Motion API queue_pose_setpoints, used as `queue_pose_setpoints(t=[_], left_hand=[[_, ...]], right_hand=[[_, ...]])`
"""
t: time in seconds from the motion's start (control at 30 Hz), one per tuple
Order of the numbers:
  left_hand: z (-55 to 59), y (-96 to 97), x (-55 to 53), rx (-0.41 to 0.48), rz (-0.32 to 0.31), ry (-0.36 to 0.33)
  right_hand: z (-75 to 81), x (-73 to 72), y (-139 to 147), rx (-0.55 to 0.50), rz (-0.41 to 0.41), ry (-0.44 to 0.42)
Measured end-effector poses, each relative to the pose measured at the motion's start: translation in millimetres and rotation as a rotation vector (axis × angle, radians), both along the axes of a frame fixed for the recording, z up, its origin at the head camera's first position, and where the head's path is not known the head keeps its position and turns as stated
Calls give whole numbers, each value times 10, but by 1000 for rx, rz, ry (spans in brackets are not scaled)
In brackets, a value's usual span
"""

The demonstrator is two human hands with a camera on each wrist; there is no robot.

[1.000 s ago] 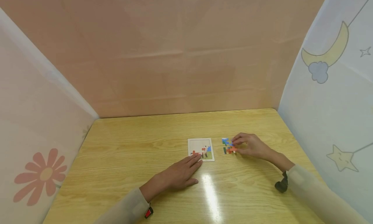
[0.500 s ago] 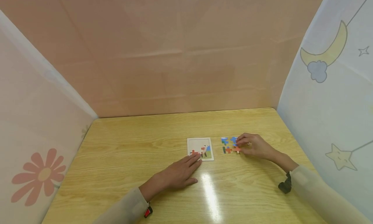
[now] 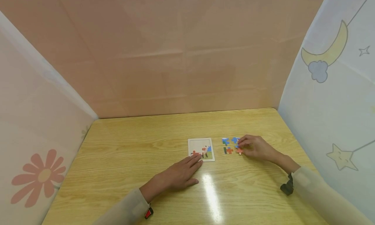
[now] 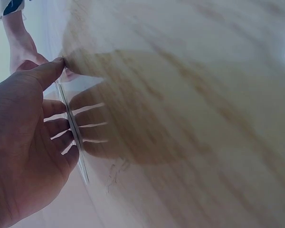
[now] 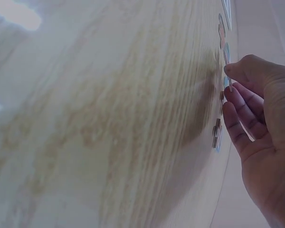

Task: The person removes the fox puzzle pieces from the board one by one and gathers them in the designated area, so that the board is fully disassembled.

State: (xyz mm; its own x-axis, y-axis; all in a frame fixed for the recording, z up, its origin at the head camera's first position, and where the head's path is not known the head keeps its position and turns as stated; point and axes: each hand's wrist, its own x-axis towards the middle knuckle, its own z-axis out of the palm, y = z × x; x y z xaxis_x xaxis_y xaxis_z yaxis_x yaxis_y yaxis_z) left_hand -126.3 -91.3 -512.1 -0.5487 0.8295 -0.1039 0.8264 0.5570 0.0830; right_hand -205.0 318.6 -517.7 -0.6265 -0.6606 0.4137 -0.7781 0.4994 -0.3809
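Note:
My left hand [image 3: 183,174] lies with extended fingers over the lower edge of a white-framed puzzle board [image 3: 200,142]. A few pieces fill the board's lower part, while its upper part shows bare backing. In the left wrist view, the left fingertips [image 4: 72,154] touch the board's edge [image 4: 72,124]. My right hand [image 3: 259,148] pinches a thin puzzle piece [image 5: 229,83] between thumb and fingers, just above the table. Close by lie a blue-green piece [image 3: 225,140], a blue piece [image 3: 235,140], a red-and-green piece [image 3: 228,150] and an orange-red piece [image 3: 239,151]. The fingers partly hide this group.
The wooden table [image 3: 140,134] runs back to a plain peach curtain [image 3: 181,72]. Pale printed cloths stand at the left [image 3: 35,121] and right [image 3: 331,114] sides. A bright light reflection lies on the tabletop in front of the board.
My right hand has shifted slightly right. The loose pieces, earlier crowded together by the fingers, now lie farther apart. The left hand has stayed on the board.

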Motion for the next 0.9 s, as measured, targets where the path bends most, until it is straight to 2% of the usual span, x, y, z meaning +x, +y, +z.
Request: queue_pose_setpoints(t=[0.27,0.63,0.9], left_hand=[[-16,-4,-4,2,1,7],[-27,1,-5,2,2,5],[12,-4,10,12,11,-10]], right_hand=[[-8,21,-2,19,-13,-57],[-18,29,-13,27,-23,-82],[1,35,-7,41,-22,-113]])
